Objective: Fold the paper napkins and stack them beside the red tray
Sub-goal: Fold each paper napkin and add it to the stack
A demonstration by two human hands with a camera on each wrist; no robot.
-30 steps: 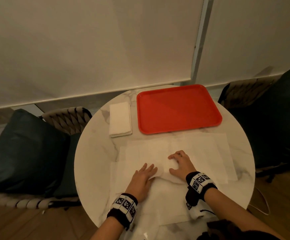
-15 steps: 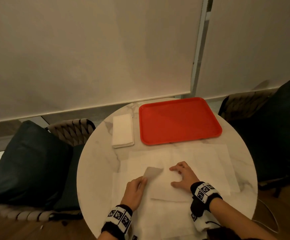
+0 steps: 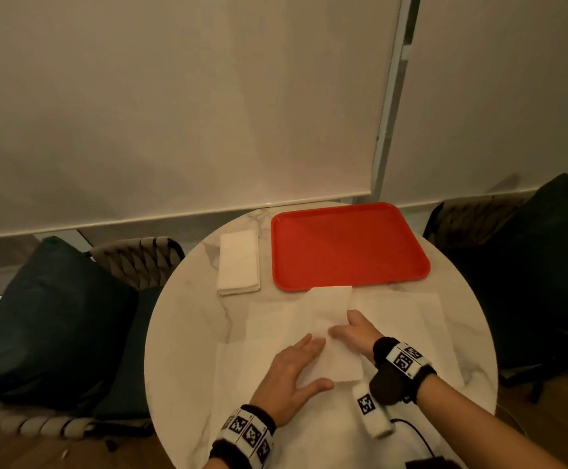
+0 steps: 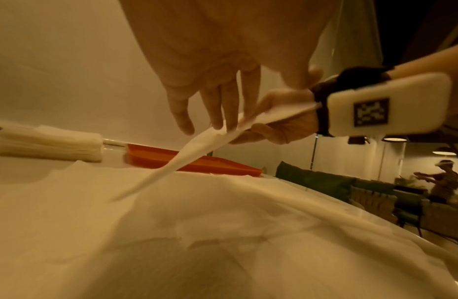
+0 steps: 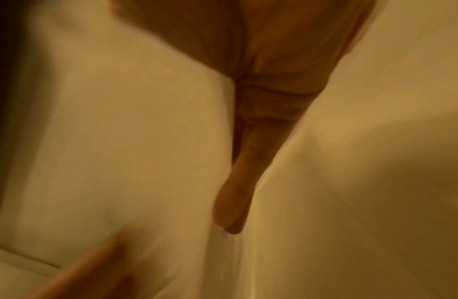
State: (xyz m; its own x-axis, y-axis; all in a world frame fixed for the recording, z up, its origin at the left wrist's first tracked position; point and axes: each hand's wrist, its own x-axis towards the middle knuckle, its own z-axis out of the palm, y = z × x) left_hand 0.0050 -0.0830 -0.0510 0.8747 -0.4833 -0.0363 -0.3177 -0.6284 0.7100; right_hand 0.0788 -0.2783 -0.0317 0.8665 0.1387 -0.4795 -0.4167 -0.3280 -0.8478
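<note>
Now the thin white paper napkin [image 3: 330, 336] is lifted off the round marble table [image 3: 187, 319], near the red plastic tray [image 3: 346, 245]. Right hand [image 3: 353, 330] pinches it; left hand [image 3: 292, 370] lies flat, fingers straight. Match the edges, then press.

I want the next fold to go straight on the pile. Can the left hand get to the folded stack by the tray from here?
Probably yes. The folded stack lies on the left hand's own side, with only bare table and flat napkins between; the red tray sits off to the right.
</note>
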